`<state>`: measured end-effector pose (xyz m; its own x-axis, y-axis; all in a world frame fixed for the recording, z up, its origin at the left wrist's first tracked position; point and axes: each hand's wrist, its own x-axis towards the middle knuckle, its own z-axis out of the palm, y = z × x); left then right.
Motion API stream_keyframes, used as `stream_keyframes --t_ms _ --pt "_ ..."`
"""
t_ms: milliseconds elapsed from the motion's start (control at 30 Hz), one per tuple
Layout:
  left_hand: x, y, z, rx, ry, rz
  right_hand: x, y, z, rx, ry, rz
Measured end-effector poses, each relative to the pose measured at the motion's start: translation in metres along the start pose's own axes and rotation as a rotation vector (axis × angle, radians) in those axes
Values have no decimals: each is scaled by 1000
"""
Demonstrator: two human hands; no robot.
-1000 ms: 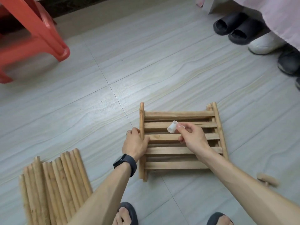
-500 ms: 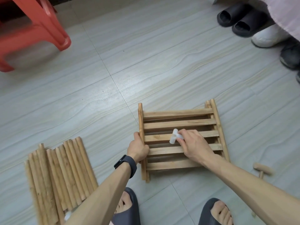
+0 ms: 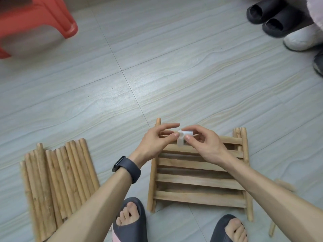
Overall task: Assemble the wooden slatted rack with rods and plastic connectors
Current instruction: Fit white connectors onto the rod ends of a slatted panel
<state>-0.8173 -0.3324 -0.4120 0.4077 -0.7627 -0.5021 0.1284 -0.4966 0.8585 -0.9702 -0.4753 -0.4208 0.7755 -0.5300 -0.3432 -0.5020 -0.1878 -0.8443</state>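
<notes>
The pale tiled floor (image 3: pixel 174 75) fills the frame. On it, lower centre, the wooden slatted rack (image 3: pixel 197 180) lies flat, its slats running across between two side rods. At lower left a bundle of loose rods (image 3: pixel 57 180) lies side by side, well apart from the rack. A red plastic stool (image 3: pixel 52 18) stands at upper left. At upper right are two dark slippers (image 3: pixel 269 16) with a white shoe (image 3: pixel 304 39) just beside them. My own dark sandals (image 3: pixel 130 222) show at the bottom edge, one on each side of the rack's near end.

My left hand (image 3: pixel 155 142) and right hand (image 3: pixel 208 147) meet above the far slats of the rack. A dark watch (image 3: pixel 126 169) sits on my left wrist.

Between them is the white plastic connector (image 3: pixel 184 137), held off the wood. My right thumb and forefinger are curled and pinch its right side. My left thumb and forefinger close on its left end, while the other left fingers curl loosely under.

At lower right, a short wooden piece (image 3: pixel 272 228) lies on the floor, with another blurred piece (image 3: pixel 284 184) above it, behind my right forearm.
</notes>
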Motion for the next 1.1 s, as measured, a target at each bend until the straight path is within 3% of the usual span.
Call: stream_keyframes --t_ms 67,333,533,733,867,933,1000,1100 --pt "6 1 0 -72 -28 -28 11 -7 3 48 -25 -12" --pt "21 -20 6 -543 197 -116 40 -6 13 141 4 53" --pt "29 -16 13 -552 369 -152 39 -10 23 203 -90 170" --pt "30 -10 5 -491 276 -166 48 -9 22 -64 103 140" --pt "35 -5 -11 -612 180 -204 54 -16 19 -216 128 39" --pt "40 -5 -16 -536 162 -187 59 -18 21 -216 132 29" --pt "45 -6 -21 -409 166 -153 65 -21 23 -141 137 73" --pt "53 -8 -25 -356 170 -110 73 -25 27 304 112 233"
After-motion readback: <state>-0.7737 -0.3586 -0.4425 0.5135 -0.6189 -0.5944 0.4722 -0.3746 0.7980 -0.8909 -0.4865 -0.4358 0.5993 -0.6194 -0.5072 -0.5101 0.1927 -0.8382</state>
